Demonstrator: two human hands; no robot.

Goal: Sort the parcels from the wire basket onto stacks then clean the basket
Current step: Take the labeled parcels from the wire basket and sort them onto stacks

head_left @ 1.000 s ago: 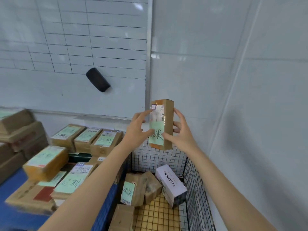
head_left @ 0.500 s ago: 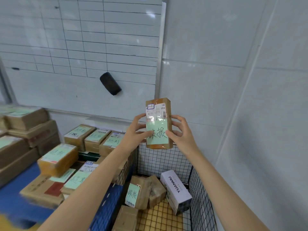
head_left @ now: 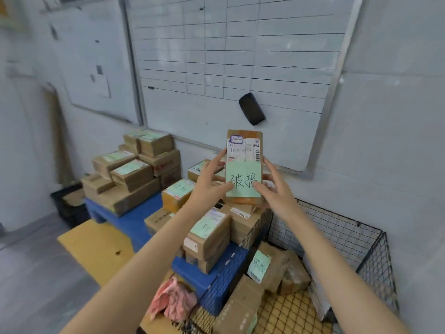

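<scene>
A small brown parcel with a shipping label and a green handwritten note is held upright in front of me. My left hand grips its left edge and my right hand grips its right edge, thumbs on the green note. Below at the right stands the black wire basket with several brown parcels inside, one bearing a green note, on a yellow mesh floor. A pink cloth hangs at the basket's near left corner.
Stacks of labelled parcels sit on blue pallets left of the basket, with taller stacks further back. A whiteboard with a black eraser hangs on the wall. A yellow board lies on the floor.
My view has swung left, bringing the stacks and pallets into sight. Both hands still hold the parcel, which now faces me squarely over the stacks rather than over the basket.
</scene>
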